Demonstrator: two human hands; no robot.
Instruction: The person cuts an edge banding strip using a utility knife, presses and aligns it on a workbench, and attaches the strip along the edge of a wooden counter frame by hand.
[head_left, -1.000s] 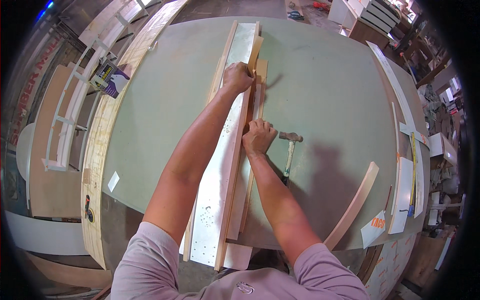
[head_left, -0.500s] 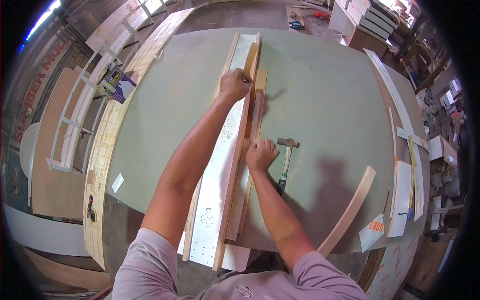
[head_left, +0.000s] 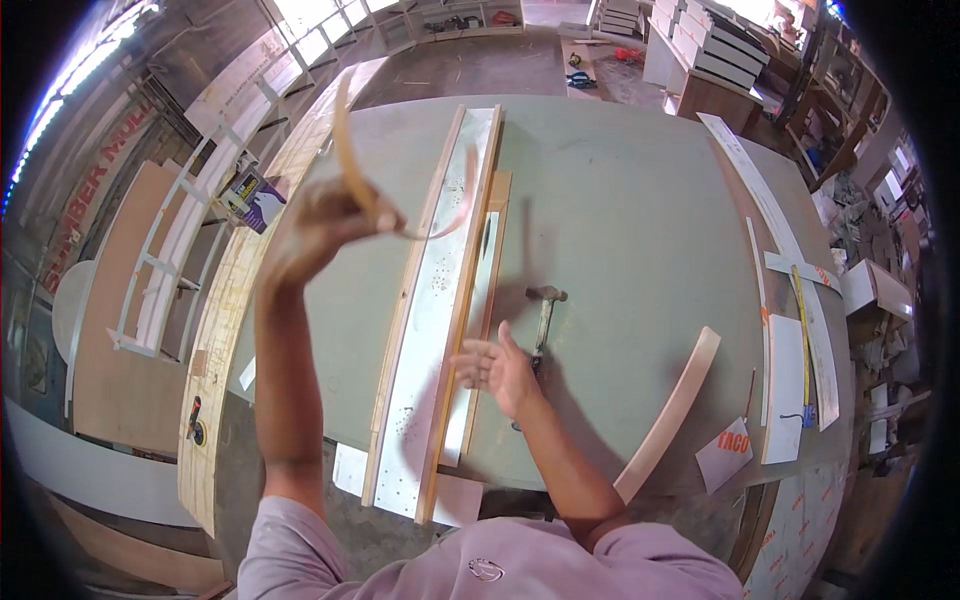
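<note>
My left hand is raised over the left side of the worktable, its fingers closed on a thin, flexible tan strip that curls in a loop. Below the loop lies a long white panel with small holes, framed along both sides by wooden rails. Beside the right rail, my right hand hovers open, thumb up and fingers spread and slightly blurred. A ball-peen hammer rests just beyond that hand, its handle partly hidden.
A curved wooden piece extends off the near right edge of the green tabletop. Farther right are white strips, a yellow tape measure and a white offcut. A can stands at the left by a pale plank.
The strip has come up off the framed panel and now curls in my raised left hand, which moved left. My right hand has left the rail and opened.
</note>
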